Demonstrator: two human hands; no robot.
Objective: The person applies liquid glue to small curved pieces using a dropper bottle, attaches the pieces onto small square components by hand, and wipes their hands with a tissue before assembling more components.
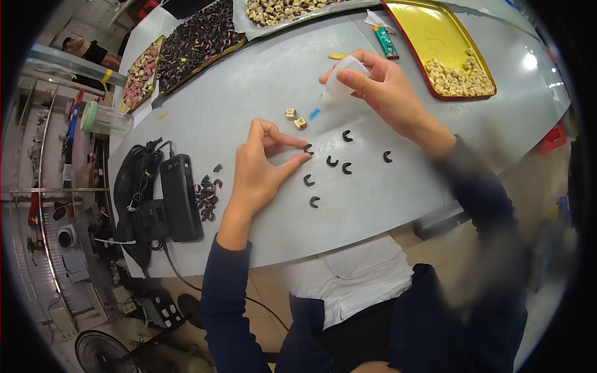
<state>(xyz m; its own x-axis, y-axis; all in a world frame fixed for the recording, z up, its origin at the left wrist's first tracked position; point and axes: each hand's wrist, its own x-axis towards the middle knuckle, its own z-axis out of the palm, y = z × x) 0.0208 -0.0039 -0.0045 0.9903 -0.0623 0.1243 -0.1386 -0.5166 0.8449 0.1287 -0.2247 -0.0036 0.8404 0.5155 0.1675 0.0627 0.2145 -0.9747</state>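
Note:
Between the thumb and forefinger of my left hand is a small black C-shaped piece, at the table's surface. My right hand grips a white squeeze bottle, tilted so that its blue needle tip points down and left. Two small cream-coloured cubes with dark edges lie just left of that tip. Several more black C-shaped pieces are scattered on the table, right of and nearer than my left fingertips.
A pile of black pieces lies beside a black power bank and cables at left. Trays of black pieces and pink pieces stand at the far left. A yellow tray holds cream pieces, with a green packet beside it.

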